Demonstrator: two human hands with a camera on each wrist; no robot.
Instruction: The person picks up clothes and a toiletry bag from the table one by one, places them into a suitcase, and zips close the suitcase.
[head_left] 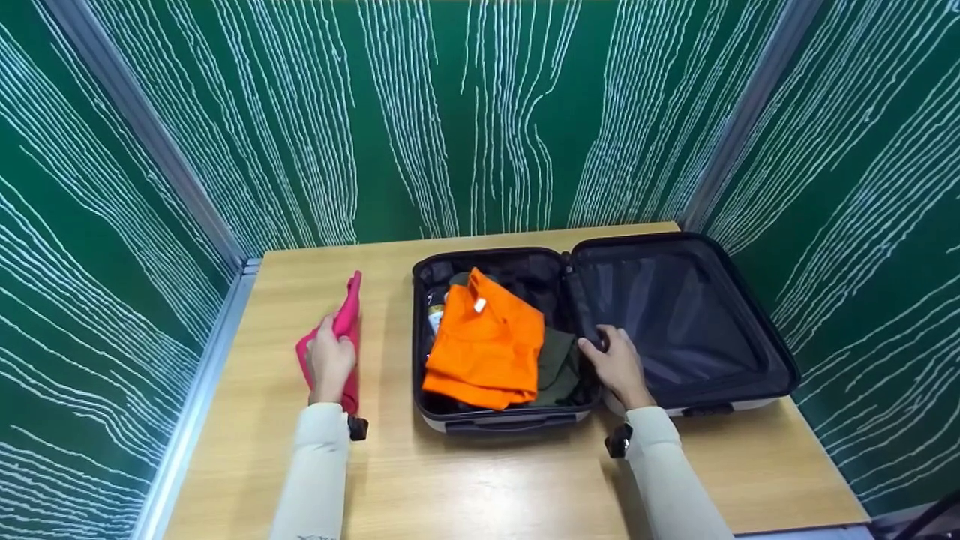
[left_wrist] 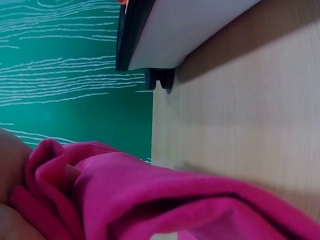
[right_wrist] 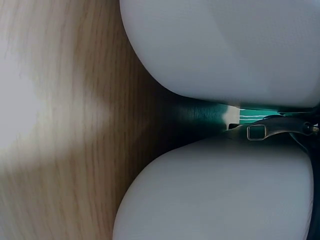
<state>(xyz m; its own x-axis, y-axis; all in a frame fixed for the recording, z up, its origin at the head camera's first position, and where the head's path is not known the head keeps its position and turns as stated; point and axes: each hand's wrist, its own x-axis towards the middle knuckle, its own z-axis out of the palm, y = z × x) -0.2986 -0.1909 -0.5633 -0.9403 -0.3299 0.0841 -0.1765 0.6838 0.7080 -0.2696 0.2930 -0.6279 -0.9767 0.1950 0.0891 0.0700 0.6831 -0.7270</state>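
On the left of the table, my left hand [head_left: 330, 360] grips a folded bright pink cloth garment [head_left: 349, 315]. In the left wrist view the pink fabric [left_wrist: 150, 195] bunches around the fingers and hangs in loose folds beyond them. My right hand [head_left: 619, 367] rests at the hinge side of an open suitcase [head_left: 499, 424], thumb toward the packed half. Inside that half, an orange folded garment [head_left: 487, 345] lies on top, with a dark green garment [head_left: 559, 367] partly under it. The right wrist view shows the suitcase's pale outer shells [right_wrist: 215, 195], not the hand.
The suitcase lid [head_left: 675, 315] lies opened out to the right, its dark lining bare. A small labelled item [head_left: 435, 311] shows beside the orange garment. Green walls [head_left: 525, 112] with white lines stand behind and beside the wooden table [head_left: 480, 495].
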